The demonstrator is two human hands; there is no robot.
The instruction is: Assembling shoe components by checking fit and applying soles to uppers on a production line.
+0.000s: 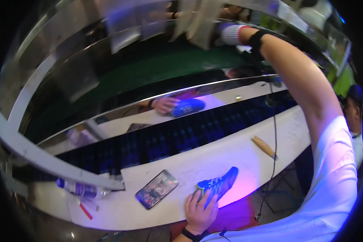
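Note:
A blue sneaker (224,182) with pale side stripes lies on the white worktable, its toe pointing away to the right. Bare fingers of my left hand (201,209) are laid over its heel end and hold it; a black band is round the wrist. My right arm stretches far up and forward. At its end my right hand (230,34), in a white glove with a red cuff, is by hanging translucent strips (201,26); its fingers are blurred and partly hidden. Purple-pink light falls beside the sneaker.
On the white table (117,211) lie a phone (156,189), a wooden-handled tool (264,147), a bottle (81,188) and a red stick-like item (85,211). A grey frame (48,157) rises at left. A black cable (274,149) hangs at right. The shiny panel beyond (222,99) seems to mirror hand and sneaker.

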